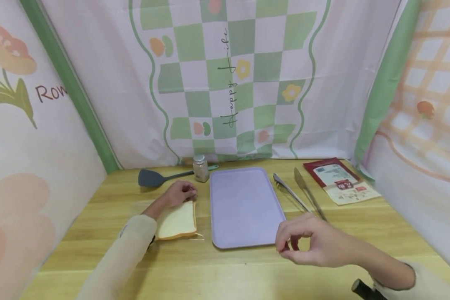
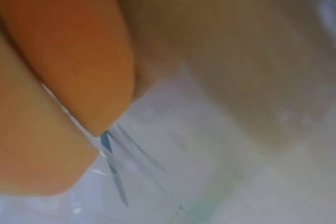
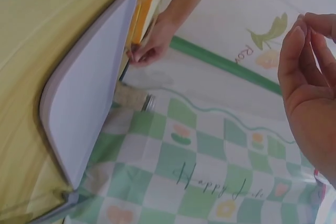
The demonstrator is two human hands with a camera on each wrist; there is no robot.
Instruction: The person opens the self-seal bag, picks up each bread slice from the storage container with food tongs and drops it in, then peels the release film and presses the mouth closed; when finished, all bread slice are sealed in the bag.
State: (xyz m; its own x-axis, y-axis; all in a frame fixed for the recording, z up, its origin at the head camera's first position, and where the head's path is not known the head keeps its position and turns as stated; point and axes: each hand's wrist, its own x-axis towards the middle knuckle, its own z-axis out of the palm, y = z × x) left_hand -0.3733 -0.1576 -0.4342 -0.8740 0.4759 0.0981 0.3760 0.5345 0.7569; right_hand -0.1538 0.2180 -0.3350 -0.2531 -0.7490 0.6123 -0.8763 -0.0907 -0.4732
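On the left of the table lies a slice of bread on or in clear plastic, whose edge shows below it. At the bread's far edge is my left hand. In the left wrist view, its finger and thumb pinch the clear plastic bag. My right hand hovers over the near right corner of a lilac tray, its fingers loosely curled and the thumb close to the fingertips. Nothing shows between them in the right wrist view, where the hand is partly cut off.
Behind the bread lie a dark spatula and a capped glass jar. Right of the tray are tongs, a long knife and a red and cream packet. A printed curtain hangs behind the table.
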